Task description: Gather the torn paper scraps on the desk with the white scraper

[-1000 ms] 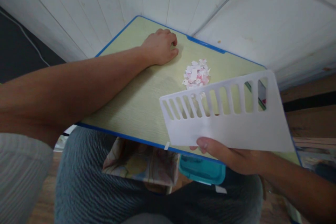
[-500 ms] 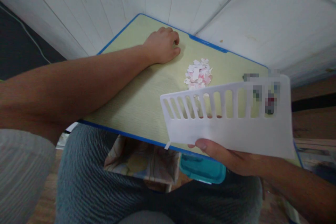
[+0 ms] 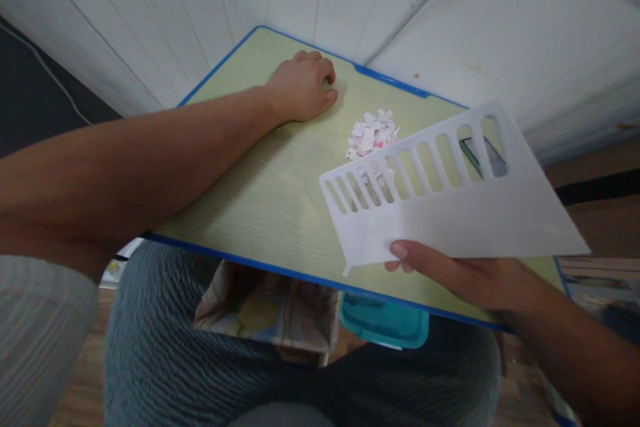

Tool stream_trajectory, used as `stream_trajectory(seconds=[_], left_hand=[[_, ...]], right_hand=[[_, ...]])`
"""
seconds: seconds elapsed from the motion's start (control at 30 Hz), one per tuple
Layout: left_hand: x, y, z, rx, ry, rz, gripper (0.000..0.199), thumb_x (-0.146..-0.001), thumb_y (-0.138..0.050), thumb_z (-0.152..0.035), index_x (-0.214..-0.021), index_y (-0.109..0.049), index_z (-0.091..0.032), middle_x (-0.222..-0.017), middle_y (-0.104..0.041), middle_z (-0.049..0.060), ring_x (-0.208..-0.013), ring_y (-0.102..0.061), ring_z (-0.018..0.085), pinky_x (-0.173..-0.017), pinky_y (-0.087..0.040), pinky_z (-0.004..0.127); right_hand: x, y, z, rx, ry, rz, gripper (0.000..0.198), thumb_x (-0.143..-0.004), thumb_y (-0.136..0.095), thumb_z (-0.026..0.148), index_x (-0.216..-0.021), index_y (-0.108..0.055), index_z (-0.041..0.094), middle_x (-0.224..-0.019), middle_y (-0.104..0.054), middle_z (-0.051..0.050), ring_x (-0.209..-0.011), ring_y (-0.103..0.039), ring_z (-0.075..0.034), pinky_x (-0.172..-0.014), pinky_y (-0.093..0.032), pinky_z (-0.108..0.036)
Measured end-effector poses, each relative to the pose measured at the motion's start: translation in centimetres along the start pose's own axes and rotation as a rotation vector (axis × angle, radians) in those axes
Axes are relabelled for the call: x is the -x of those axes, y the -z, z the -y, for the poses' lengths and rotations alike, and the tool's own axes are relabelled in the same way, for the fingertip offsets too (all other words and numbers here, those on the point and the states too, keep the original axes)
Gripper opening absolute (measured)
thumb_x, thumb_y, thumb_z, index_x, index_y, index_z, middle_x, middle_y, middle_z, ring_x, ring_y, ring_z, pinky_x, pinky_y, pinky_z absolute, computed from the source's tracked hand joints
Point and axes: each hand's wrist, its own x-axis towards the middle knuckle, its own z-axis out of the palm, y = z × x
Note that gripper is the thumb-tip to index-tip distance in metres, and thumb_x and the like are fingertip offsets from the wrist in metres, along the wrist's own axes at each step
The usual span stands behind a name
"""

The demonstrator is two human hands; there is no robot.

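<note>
My right hand (image 3: 445, 273) grips a thin white slotted panel (image 3: 465, 223) by its lower edge, thumb on the near face. A row of rounded slots runs along the panel's upper part, and a small tab sticks out at its lower left corner. The panel is tilted and held above the table (image 3: 260, 200). Behind its upper edge lies a small heap of white and pink paper scraps (image 3: 370, 133), partly seen through the slots. Left of the heap, my left hand (image 3: 303, 87) rests on the tabletop with fingers curled in; nothing shows in it.
A phone-like dark flat object (image 3: 490, 157) shows through the right-hand slots. Below the table's blue edge are a teal plastic container (image 3: 385, 323) and a patterned cloth item (image 3: 270, 307). White plank walls (image 3: 340, 0) with a cable (image 3: 425, 3) stand behind the table.
My right hand has raised the panel and tilted its right end upward, away from me. My left hand stays in the same spot on the table. The view has shifted slightly.
</note>
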Motion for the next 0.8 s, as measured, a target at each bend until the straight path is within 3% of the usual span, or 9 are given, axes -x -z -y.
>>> stream_trajectory(seconds=[0.13, 0.27, 0.47, 0.53, 0.7, 0.8], left_hand=[[-0.2, -0.4, 0.6, 0.047, -0.003, 0.005, 0.046, -0.114, -0.053, -0.046, -0.153, -0.075, -0.034, -0.165, -0.071, -0.003, -0.143, -0.056, 0.026, -0.132, -0.047, 0.045], [-0.4, -0.7, 1.0, 0.057, -0.021, -0.018, 0.054, -0.108, -0.050, -0.050, -0.151, -0.076, -0.031, -0.163, -0.071, 0.000, -0.141, -0.056, 0.030, -0.130, -0.047, 0.051], [-0.6, -0.8, 1.3, 0.071, -0.021, 0.006, 0.056, -0.108, -0.048, -0.053, -0.156, -0.073, -0.035, -0.164, -0.072, -0.005, -0.147, -0.049, 0.030, -0.130, -0.043, 0.054], [-0.6, -0.8, 1.2, 0.087, -0.014, 0.002, 0.054, -0.110, -0.051, -0.050, -0.155, -0.075, -0.033, -0.164, -0.072, -0.003, -0.148, -0.051, 0.031, -0.130, -0.043, 0.054], [-0.2, -0.5, 0.6, 0.072, 0.003, -0.014, 0.044, -0.116, -0.058, -0.044, -0.150, -0.079, -0.025, -0.163, -0.072, 0.003, -0.149, -0.056, 0.031, -0.133, -0.046, 0.053], [-0.1, -0.2, 0.4, 0.059, 0.002, -0.002, 0.046, -0.114, -0.058, -0.040, -0.150, -0.078, -0.021, -0.162, -0.072, 0.008, -0.148, -0.060, 0.032, -0.133, -0.048, 0.054]], right_hand=[[0.3, 1.7, -0.6, -0.007, 0.028, 0.088, 0.032, -0.109, -0.084, 0.048, -0.081, -0.091, 0.035, -0.080, -0.088, 0.001, -0.079, -0.088, -0.030, -0.092, -0.077, -0.046], [0.0, 2.1, -0.6, -0.168, -0.047, 0.143, 0.033, -0.107, -0.087, 0.047, -0.078, -0.088, 0.032, -0.077, -0.087, -0.002, -0.073, -0.087, -0.029, -0.074, -0.075, -0.040], [-0.4, 1.9, -0.8, -0.242, -0.046, 0.115, 0.035, -0.108, -0.084, 0.042, -0.076, -0.086, 0.028, -0.074, -0.086, -0.002, -0.069, -0.086, -0.025, -0.073, -0.075, -0.037], [-0.2, 2.0, -1.0, -0.251, -0.069, 0.125, 0.032, -0.106, -0.088, 0.041, -0.076, -0.088, 0.028, -0.075, -0.086, -0.002, -0.070, -0.086, -0.026, -0.071, -0.075, -0.036], [0.1, 2.0, -1.1, -0.278, -0.096, -0.017, 0.029, -0.101, -0.094, 0.047, -0.079, -0.088, 0.029, -0.072, -0.085, -0.002, -0.065, -0.084, -0.027, -0.064, -0.074, -0.037], [0.0, 1.9, -0.7, -0.234, -0.080, 0.092, 0.031, -0.105, -0.090, 0.046, -0.078, -0.088, 0.029, -0.074, -0.086, -0.001, -0.070, -0.086, -0.025, -0.072, -0.075, -0.035]])
